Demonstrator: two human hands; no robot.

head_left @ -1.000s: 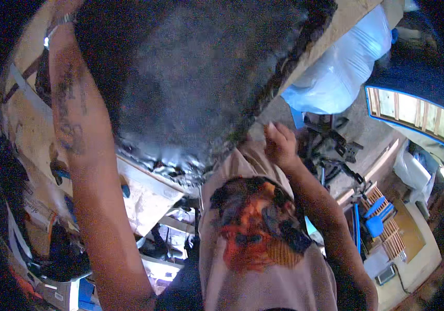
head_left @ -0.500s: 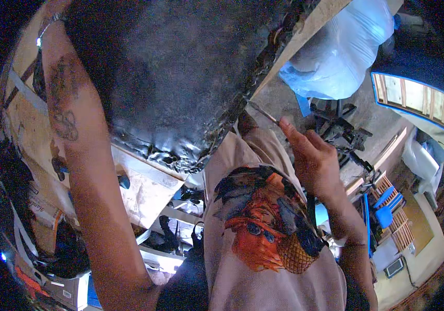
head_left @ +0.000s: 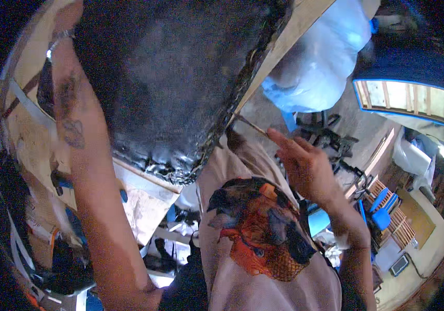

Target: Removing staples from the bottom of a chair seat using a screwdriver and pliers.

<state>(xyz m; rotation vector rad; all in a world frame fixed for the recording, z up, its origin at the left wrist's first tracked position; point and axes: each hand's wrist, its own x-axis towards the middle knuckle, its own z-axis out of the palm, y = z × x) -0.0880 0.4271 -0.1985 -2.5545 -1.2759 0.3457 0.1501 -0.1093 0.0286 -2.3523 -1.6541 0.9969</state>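
"Slippage worries me: that thin tool (head_left: 253,125) reaches the black cover (head_left: 165,67) at a slant, along its ragged right edge, so a skidding tip could tear the material or gouge the pale wood strip (head_left: 284,44) beside it."

"Which hand has it?"

"The right hand (head_left: 305,163), fingers closed around it (much of the grip end is hidden)."

"And the left hand (head_left: 68,15)?"

"Up at the far left, by the cover's side. Too dark and cropped to tell whether it grips or merely rests. Were it not bracing, the piece might shift under pressure."

"So where does the cover lie?"

"Between the hands, ahead of the person: the left forearm (head_left: 88,140) runs along its left side; the right hand is apart from the right edge, only the tool spanning that gap."
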